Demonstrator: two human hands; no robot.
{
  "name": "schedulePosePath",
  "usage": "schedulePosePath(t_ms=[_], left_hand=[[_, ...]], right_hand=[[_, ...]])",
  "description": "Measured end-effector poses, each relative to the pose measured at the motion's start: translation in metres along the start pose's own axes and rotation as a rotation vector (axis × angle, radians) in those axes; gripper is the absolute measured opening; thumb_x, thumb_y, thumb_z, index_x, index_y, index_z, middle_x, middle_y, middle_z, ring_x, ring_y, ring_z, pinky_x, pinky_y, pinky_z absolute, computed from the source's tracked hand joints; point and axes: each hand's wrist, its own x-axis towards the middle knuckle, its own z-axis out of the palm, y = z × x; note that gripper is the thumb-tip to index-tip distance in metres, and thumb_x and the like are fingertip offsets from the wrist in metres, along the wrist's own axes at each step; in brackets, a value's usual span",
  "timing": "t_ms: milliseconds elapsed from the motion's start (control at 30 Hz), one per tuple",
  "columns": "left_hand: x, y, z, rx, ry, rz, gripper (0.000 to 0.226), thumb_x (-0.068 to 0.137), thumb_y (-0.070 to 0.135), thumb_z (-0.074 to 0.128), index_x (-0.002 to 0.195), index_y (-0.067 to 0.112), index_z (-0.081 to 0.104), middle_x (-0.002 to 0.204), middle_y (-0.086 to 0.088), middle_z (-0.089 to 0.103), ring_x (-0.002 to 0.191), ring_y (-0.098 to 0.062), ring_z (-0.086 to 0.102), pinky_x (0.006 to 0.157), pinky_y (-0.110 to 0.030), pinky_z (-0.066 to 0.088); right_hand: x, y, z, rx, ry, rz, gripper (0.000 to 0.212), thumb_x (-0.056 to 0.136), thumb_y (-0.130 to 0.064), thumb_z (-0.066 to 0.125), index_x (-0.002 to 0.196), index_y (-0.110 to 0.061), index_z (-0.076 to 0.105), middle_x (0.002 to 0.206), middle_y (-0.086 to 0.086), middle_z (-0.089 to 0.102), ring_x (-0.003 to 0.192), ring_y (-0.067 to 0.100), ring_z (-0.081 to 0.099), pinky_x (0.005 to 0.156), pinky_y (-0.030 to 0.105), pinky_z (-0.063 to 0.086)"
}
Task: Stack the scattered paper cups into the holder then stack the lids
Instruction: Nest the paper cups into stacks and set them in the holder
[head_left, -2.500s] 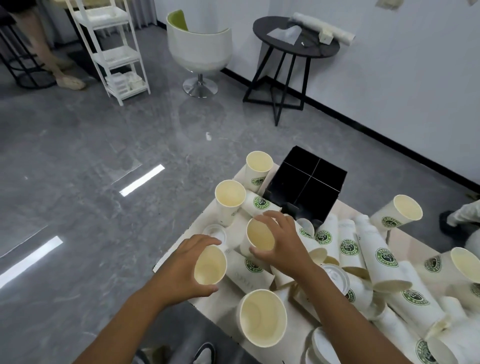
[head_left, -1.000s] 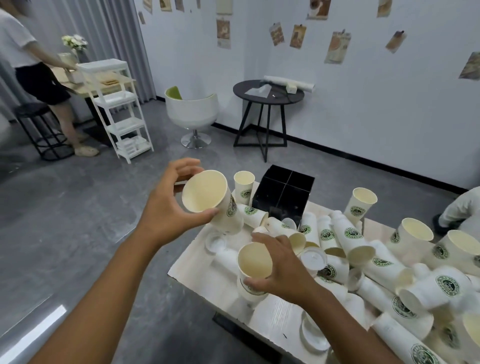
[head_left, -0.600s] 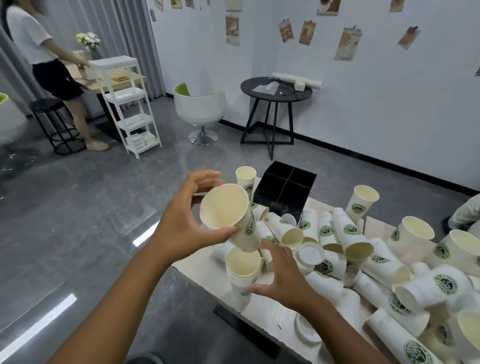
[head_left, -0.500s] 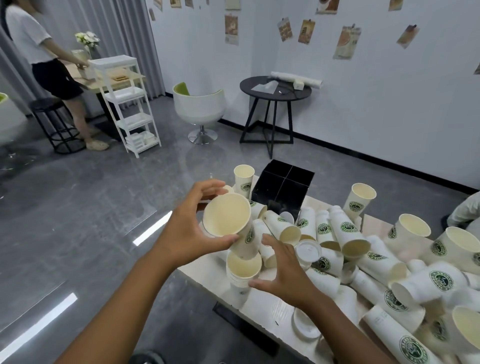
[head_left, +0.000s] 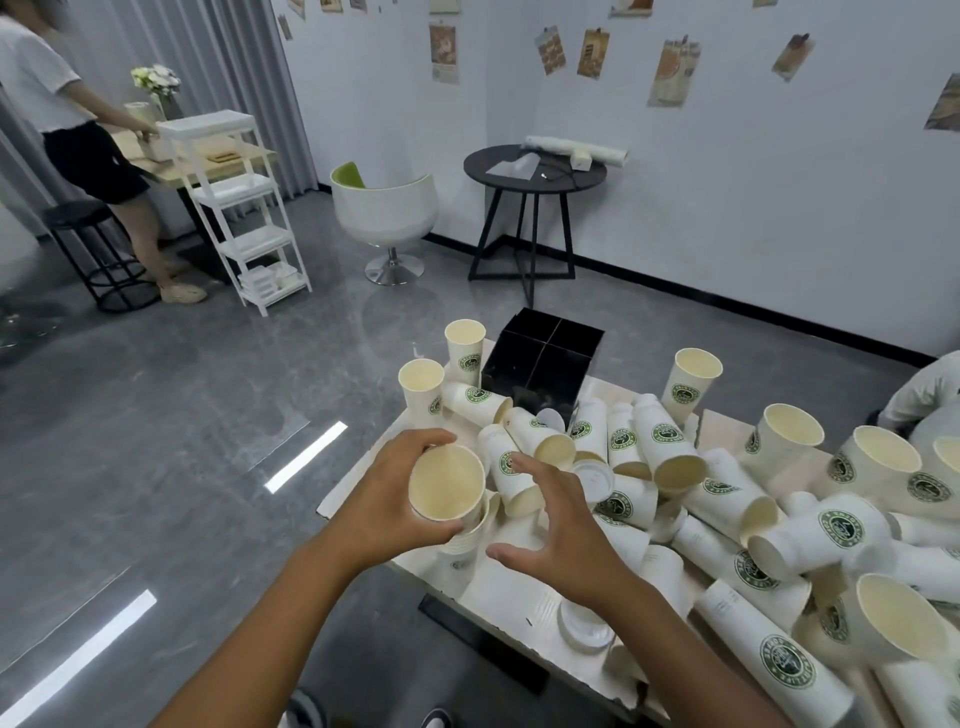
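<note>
Paper cup (head_left: 448, 488): light, thin-walled, crushable; take it round the wall just under the rim. Left hand (head_left: 387, 501) grip holds it, nesting into a short stack (head_left: 460, 548) at the bench's (head_left: 519, 597) 9 o'clock edge. Right hand (head_left: 558, 535) grip wide, empty. Holder (head_left: 540, 366) at 12 o'clock; compartment contents dark, unreadable. Stack's count hidden.

Person, head-camera view: two bare forearms, no sleeves visible, no watch, rings or gloves. Left hand (head_left: 397, 499) and right hand (head_left: 563, 525) uncovered, nails short. Below the forearms, toes of dark shoes (head_left: 436, 719) with pale edging.
</note>
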Motion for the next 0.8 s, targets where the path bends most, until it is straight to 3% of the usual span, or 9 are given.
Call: schedulePosePath(t_ms=[67, 233, 400, 567, 800], left_hand=[[-0.002, -0.003, 0.008, 0.035, -0.022, 0.023, 0.084, 0.062, 0.054, 0.089, 0.134, 0.044, 0.047, 0.136, 0.035, 0.045, 0.131, 0.004, 0.043, 0.109, -0.018, 0.036], [-0.005, -0.005, 0.017, 0.079, 0.009, 0.062, 0.080, 0.064, 0.049, 0.093, 0.133, 0.042, 0.052, 0.142, 0.031, 0.048, 0.137, -0.002, 0.043, 0.111, -0.021, 0.032], [-0.007, -0.004, 0.023, 0.102, 0.026, 0.042, 0.066, 0.070, 0.060, 0.085, 0.127, 0.047, 0.055, 0.145, 0.031, 0.045, 0.138, 0.001, 0.040, 0.114, -0.032, 0.036], [-0.004, -0.008, 0.019, 0.096, 0.080, 0.007, 0.053, 0.073, 0.064, 0.076, 0.121, 0.049, 0.059, 0.146, 0.029, 0.045, 0.140, 0.001, 0.036, 0.117, -0.044, 0.035], [0.036, -0.030, 0.002, 0.069, 0.109, 0.014, 0.043, 0.081, 0.046, 0.084, 0.119, 0.045, 0.063, 0.141, 0.025, 0.054, 0.136, -0.006, 0.046, 0.114, -0.040, 0.039]], right_hand=[[-0.003, 0.000, -0.003, -0.039, 0.002, -0.042, 0.092, 0.075, -0.053, 0.080, 0.151, -0.047, 0.029, 0.145, -0.039, 0.028, 0.139, 0.000, 0.025, 0.112, 0.023, 0.030], [-0.006, 0.003, -0.009, -0.132, 0.040, -0.125, 0.085, 0.077, -0.059, 0.073, 0.152, -0.041, 0.037, 0.148, -0.031, 0.033, 0.136, 0.002, 0.030, 0.112, 0.017, 0.026], [-0.008, 0.015, -0.011, -0.223, 0.102, -0.165, 0.078, 0.079, -0.058, 0.071, 0.149, -0.034, 0.046, 0.148, -0.019, 0.043, 0.131, 0.012, 0.040, 0.111, 0.028, 0.037], [-0.012, 0.042, -0.016, -0.224, 0.160, -0.044, 0.075, 0.078, -0.058, 0.069, 0.146, -0.035, 0.047, 0.144, -0.014, 0.044, 0.128, 0.013, 0.040, 0.109, 0.037, 0.041], [0.007, 0.074, -0.016, -0.163, 0.236, 0.168, 0.077, 0.075, -0.064, 0.067, 0.143, -0.035, 0.045, 0.140, -0.013, 0.046, 0.129, 0.015, 0.042, 0.108, 0.044, 0.043]])
